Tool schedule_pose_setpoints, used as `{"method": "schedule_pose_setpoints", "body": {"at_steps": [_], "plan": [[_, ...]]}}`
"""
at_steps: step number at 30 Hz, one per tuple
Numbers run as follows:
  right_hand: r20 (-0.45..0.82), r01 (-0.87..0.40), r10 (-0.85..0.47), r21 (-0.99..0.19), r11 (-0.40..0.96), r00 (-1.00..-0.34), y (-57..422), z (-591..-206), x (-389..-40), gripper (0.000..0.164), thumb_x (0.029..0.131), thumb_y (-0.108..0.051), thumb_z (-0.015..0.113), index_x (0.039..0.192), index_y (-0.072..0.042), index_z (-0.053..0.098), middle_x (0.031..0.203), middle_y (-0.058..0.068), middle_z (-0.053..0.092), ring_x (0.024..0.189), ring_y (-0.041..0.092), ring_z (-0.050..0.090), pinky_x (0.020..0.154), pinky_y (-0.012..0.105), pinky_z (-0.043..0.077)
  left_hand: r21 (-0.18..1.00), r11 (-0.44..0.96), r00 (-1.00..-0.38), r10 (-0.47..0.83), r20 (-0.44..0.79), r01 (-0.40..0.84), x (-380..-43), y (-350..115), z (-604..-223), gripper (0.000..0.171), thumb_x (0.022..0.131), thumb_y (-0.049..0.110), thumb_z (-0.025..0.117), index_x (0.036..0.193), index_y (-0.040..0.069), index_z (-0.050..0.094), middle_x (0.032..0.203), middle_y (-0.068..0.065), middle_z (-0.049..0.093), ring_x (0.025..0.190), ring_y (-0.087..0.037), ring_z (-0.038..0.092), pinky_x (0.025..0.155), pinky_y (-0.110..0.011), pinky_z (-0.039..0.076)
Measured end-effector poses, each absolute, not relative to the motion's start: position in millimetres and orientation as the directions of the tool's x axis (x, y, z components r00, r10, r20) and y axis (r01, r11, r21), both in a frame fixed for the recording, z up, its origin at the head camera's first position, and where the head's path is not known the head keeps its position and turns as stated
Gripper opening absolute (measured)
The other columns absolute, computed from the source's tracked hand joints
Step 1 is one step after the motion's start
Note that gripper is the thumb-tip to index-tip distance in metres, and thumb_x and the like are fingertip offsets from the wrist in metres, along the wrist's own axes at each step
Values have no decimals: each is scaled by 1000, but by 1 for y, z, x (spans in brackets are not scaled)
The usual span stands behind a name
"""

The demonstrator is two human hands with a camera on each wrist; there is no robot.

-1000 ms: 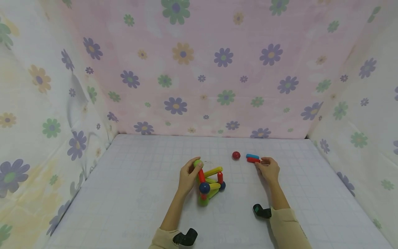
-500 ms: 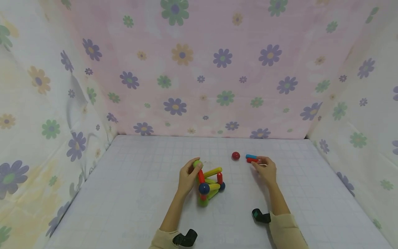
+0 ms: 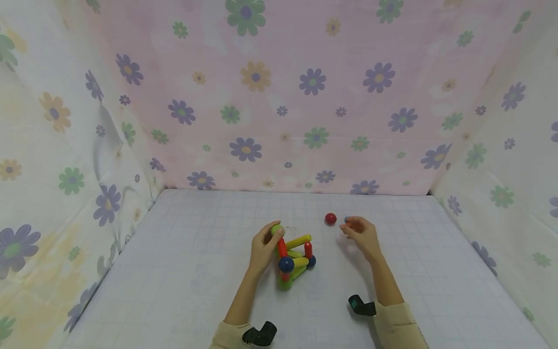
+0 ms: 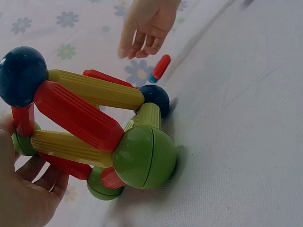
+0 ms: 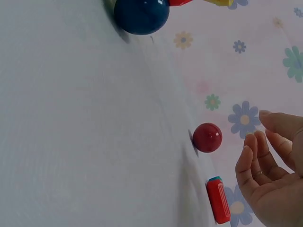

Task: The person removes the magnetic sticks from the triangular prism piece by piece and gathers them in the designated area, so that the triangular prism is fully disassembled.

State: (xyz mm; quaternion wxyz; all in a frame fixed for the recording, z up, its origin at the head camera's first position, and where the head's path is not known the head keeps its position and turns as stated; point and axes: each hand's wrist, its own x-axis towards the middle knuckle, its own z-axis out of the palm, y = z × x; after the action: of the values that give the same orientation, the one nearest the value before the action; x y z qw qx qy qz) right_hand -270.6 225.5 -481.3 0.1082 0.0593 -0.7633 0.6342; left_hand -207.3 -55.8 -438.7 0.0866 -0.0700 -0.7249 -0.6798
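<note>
My left hand (image 3: pixel 263 249) grips a toy structure (image 3: pixel 301 261) built of red, yellow and green sticks joined by green and dark blue balls. Its thumb and fingers pinch a green ball (image 3: pixel 276 230) at the structure's top corner. My right hand (image 3: pixel 365 238) hovers with loosely bent fingers, holding nothing. Beneath and behind it lie a red stick (image 5: pixel 218 201) and a blue stick (image 3: pixel 347 219), side by side and mostly covered by the hand in the head view. Just left of its fingertips sits a loose red ball (image 3: pixel 330 219).
A white gridded cloth (image 3: pixel 196 271) covers the table. Flowered cloth walls (image 3: pixel 283 97) rise at the back and both sides. Each wrist carries a black camera, the left camera (image 3: pixel 260 334) and the right camera (image 3: pixel 362 305).
My right hand has moved left, from beside the red and blue sticks to over them, nearer the red ball. The left hand and the structure stay in place.
</note>
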Motion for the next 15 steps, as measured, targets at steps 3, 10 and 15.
{"method": "schedule_pose_setpoints", "body": {"at_steps": [3,10,15], "plan": [[233,-229,-7,-948,222,-972,221,-477,-270,38,87,-8,66,114,15,54,90,12,66,73,3,62,64,21,52,973,65,-974,-14,225,223,-208,-56,-439,32,94,11,56,122,-3,57,106,-22,64,91,-21,59,74,-19,46],[187,-206,-97,-944,258,-978,205,-450,-259,38,89,-13,64,117,11,55,105,25,62,81,15,65,70,22,53,972,64,-974,-13,228,227,-208,-56,-440,32,94,10,55,123,-4,57,106,-23,64,92,-23,60,74,-18,46],[205,-239,-150,-935,262,-967,192,-429,-249,33,90,-8,61,116,12,55,106,31,60,83,23,65,71,23,53,972,62,-974,-15,228,226,-208,-56,-440,32,94,10,55,123,-4,57,106,-23,64,92,-24,60,74,-18,46]]}}
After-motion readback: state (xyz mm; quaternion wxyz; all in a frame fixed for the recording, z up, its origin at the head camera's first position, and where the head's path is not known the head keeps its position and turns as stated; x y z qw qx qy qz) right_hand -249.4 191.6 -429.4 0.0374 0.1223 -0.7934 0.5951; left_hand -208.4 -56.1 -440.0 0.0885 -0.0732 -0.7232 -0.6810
